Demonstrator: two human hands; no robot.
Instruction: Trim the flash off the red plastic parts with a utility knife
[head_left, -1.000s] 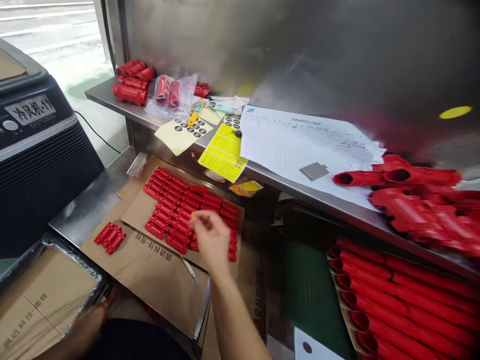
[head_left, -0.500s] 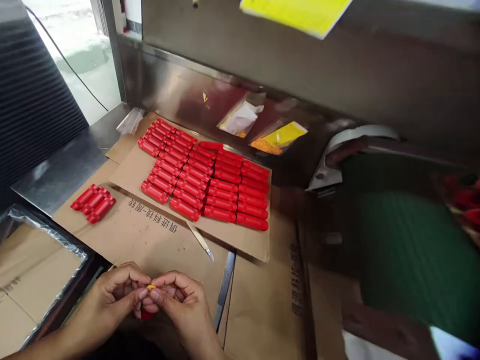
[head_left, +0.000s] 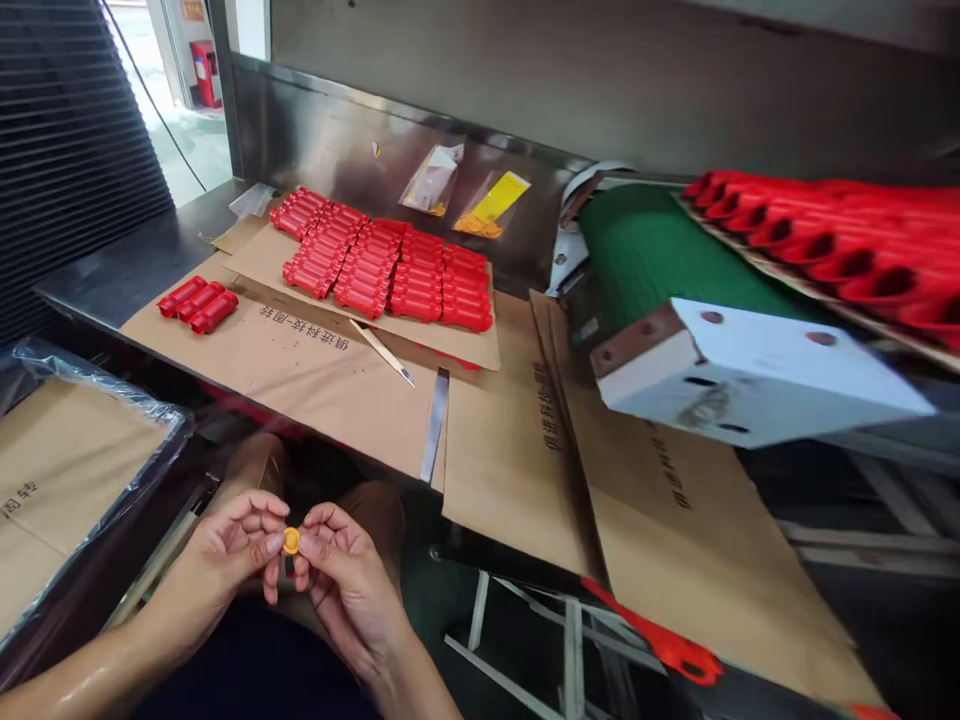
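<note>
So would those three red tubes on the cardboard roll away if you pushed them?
Probably sideways, since the three red tubes look round and lie flat on smooth cardboard. Their ridged ends might slow them. They look like hollow plastic, so likely light and stiff.

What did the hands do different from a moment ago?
A second ago the right hand reached out over the rows of red parts on the cardboard, while the left hand stayed low. Since then the right hand came back, and both hands now meet in front of the person, pinching a small yellow ring between the fingertips. The red rows, the three loose red parts and the thin blade lie as before.
</note>
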